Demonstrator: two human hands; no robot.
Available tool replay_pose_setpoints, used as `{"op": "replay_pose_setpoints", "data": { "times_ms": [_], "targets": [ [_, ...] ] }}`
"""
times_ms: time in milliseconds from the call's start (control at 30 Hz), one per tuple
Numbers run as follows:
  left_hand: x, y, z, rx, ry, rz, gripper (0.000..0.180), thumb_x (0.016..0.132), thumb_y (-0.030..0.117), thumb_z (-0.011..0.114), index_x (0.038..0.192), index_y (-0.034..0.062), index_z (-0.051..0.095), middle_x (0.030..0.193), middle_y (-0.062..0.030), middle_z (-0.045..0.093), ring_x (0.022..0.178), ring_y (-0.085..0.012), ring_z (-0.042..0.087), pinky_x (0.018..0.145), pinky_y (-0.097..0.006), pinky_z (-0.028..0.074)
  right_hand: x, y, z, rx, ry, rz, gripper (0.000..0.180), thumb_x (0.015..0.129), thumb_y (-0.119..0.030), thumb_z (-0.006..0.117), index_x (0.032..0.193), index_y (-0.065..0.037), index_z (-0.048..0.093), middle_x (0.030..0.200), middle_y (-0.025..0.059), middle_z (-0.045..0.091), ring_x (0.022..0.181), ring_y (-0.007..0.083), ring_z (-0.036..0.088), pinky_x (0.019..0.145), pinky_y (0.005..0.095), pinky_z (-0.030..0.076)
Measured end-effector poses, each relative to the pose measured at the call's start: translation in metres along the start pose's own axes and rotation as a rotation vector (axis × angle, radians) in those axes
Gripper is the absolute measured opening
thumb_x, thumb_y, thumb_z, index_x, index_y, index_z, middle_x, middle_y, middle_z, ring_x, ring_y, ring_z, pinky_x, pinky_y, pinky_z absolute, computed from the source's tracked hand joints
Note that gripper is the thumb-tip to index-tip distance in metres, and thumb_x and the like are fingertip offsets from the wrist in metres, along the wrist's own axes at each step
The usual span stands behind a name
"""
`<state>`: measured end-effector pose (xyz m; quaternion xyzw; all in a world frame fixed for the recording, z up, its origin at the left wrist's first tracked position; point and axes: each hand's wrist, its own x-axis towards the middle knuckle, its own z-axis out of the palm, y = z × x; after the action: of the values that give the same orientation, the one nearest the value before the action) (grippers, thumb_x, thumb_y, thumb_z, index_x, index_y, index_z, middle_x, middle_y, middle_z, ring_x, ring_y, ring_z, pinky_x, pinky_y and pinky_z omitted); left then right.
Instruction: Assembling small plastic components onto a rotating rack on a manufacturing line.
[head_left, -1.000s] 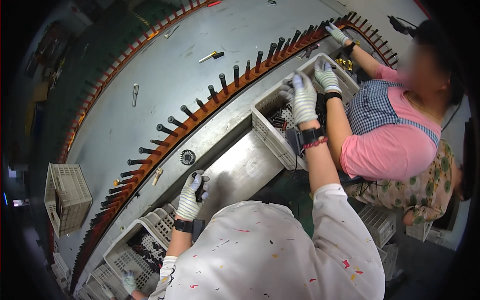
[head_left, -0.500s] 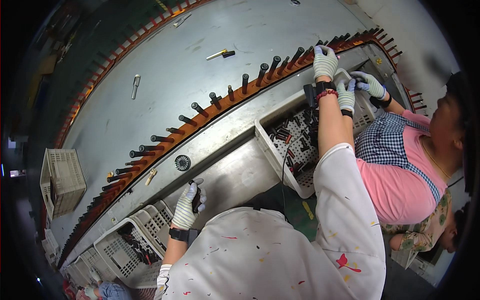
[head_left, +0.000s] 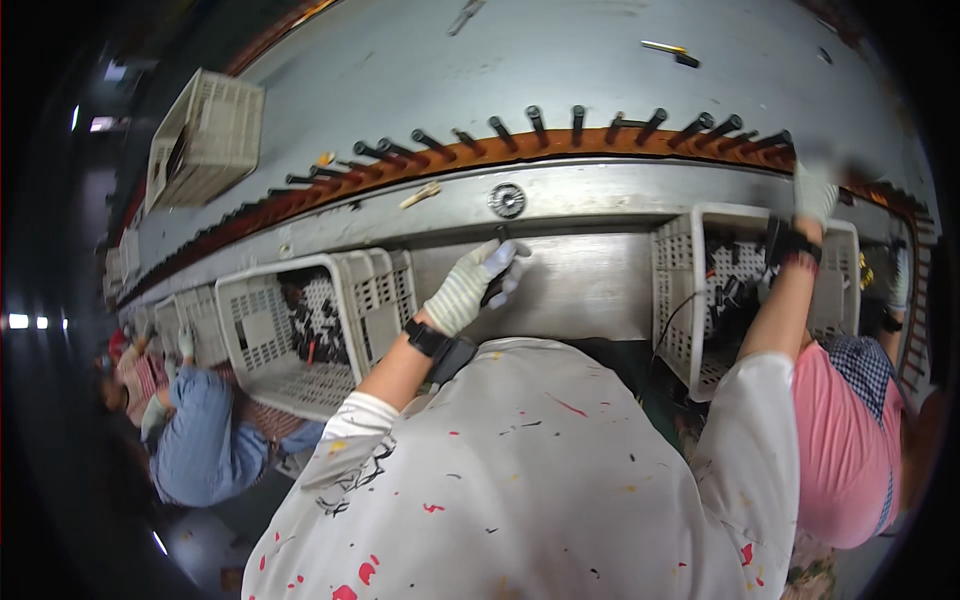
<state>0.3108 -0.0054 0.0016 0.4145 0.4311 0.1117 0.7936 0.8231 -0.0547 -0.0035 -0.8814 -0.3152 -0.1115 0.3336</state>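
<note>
My left hand (head_left: pixel 472 288), in a striped knit glove, is closed around small black cylindrical pieces (head_left: pixel 494 286) in front of the metal ledge. Its fingers hide most of them. My right hand (head_left: pixel 816 192), gloved too, reaches out to the right end of a row of upright black-capped pegs (head_left: pixel 578 124). Its fingertips are smeared by motion, so I cannot tell whether they hold anything. The pegs stand on an orange-brown strip (head_left: pixel 560 146). Beneath my right forearm is a white plastic crate (head_left: pixel 680 300) holding black and red parts.
Another crate (head_left: pixel 290 385) of dark parts stands left. A round black slotted disc (head_left: pixel 507 200) and a pale wooden-looking piece (head_left: pixel 420 195) lie on the ledge. A crate (head_left: pixel 215 130) sits on the grey surface beyond. Co-workers sit at the right (head_left: pixel 850 440) and left (head_left: pixel 205 430).
The view has turned, bringing the left crates and a co-worker further into sight. My right hand has moved along the pegs and is now blurred. My left hand still grips black pieces.
</note>
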Motion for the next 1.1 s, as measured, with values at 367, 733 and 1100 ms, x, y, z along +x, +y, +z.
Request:
{"op": "replay_pose_setpoints", "data": {
  "times_ms": [367, 733, 1100],
  "targets": [
    [0.01, 0.013, 0.002, 0.438, -0.156, 0.241, 0.023, 0.087, 0.021, 0.061, 0.104, 0.0058, 0.061, 0.067, 0.0041, 0.053, 0.05, -0.0024, 0.043, 0.044, -0.019, 0.035, -0.259, -0.235, -0.01, 0.855, -1.185, 0.007, 0.025, 0.09, -0.012, 0.055, 0.111, 0.002, 0.059, 0.096, 0.0106, 0.066, 0.09, 0.0142, 0.062, 0.081, 0.0247, 0.047],
    [-0.08, 0.024, -0.109, 0.019, 0.36, 0.257, 0.024, 0.09, 0.026, 0.057, 0.097, 0.0029, 0.062, 0.07, 0.001, 0.056, 0.053, -0.0052, 0.044, 0.046, -0.018, 0.034, -0.329, -0.233, 0.036, 1.231, -1.635, 0.721, 0.037, 0.094, -0.027, 0.049, 0.121, -0.002, 0.053, 0.115, 0.0104, 0.059, 0.103, 0.0188, 0.059, 0.086, 0.0311, 0.047],
    [-0.157, -0.088, -0.348, 0.191, 0.588, -0.578, 0.025, 0.089, 0.022, 0.057, 0.107, 0.004, 0.058, 0.08, -0.0055, 0.061, 0.065, -0.0119, 0.056, 0.045, -0.022, 0.043, -0.489, -0.201, 0.093, 0.354, -1.694, -0.903, 0.063, 0.074, 0.0, 0.062, 0.132, -0.014, 0.042, 0.133, 0.0162, 0.042, 0.114, 0.0365, 0.048, 0.097, 0.0402, 0.04]
  ]
}}
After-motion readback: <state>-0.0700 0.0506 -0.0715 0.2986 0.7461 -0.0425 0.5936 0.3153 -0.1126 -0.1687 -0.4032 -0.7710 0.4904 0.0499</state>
